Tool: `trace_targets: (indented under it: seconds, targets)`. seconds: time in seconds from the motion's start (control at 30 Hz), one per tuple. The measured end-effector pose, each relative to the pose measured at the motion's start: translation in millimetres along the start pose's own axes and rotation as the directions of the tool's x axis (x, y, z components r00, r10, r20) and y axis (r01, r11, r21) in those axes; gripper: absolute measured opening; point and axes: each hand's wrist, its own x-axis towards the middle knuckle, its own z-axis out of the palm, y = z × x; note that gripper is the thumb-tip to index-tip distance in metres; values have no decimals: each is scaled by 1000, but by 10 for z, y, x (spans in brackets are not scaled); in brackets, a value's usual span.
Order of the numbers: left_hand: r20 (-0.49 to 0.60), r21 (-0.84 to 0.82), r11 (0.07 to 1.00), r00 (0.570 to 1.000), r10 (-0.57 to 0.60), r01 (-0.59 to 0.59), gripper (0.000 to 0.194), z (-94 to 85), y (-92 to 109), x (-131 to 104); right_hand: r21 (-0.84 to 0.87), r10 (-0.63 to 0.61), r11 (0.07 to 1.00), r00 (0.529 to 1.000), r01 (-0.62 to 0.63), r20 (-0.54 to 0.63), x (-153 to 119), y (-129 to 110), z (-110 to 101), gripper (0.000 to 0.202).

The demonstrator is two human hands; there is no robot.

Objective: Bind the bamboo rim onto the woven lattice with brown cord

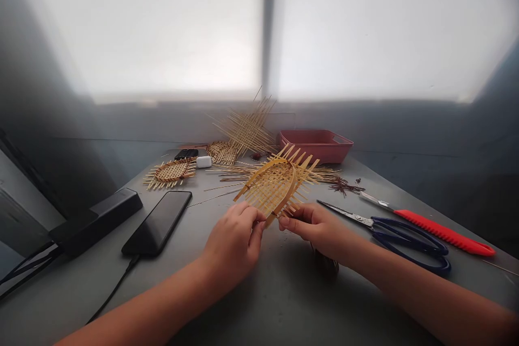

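Above the grey tabletop (279,303), both hands pinch a woven strip piece (270,186).
Its long axis slants from the fingers away and slightly right, splayed pale ends bristling outward, flat curved bands along the sides; left hand (235,232) and right hand (316,227) each have thumb and fingers closed on its near end.

The bare left hand (235,232) and bare right hand (324,230) nearly meet, fingertips pinching, bare forearms (170,297) slanting inward.
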Motion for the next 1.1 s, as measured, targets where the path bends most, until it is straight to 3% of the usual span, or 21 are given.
trace_targets:
  seconds: [0.2, 0.43, 0.67, 0.93, 1.03, 1.1]
  targets:
    - [56, 38, 998, 997, -55, 53, 20, 23, 18, -12, -2, 10, 1000, 1000, -10, 10, -8, -18, 14, 39]
    - [92, 26, 999, 995, 27, -29, 20, 29, -10, -23, -18, 73, 997, 997, -73, 26, -28, -36, 51, 36]
    - [73, -12, 999, 996, 45, -44, 18, 62, 10, -19, 4, 39, 999, 996, -40, 85, -76, -159, 53, 38]
    - [-44, -225, 972, 996, -82, 70, 13, 33, 58, 22, -1, -114, 993, 993, 114, 11, -135, -209, 161, 33]
    - [-14, -366, 921, 989, -149, 134, 15, 31, 84, 30, -196, -228, 958, 971, 211, -68, -178, -216, 203, 23]
    - [13, -457, 874, 983, -181, 166, 17, 41, 92, 32, -370, -357, 881, 927, 294, -116, -205, -207, 223, 22]
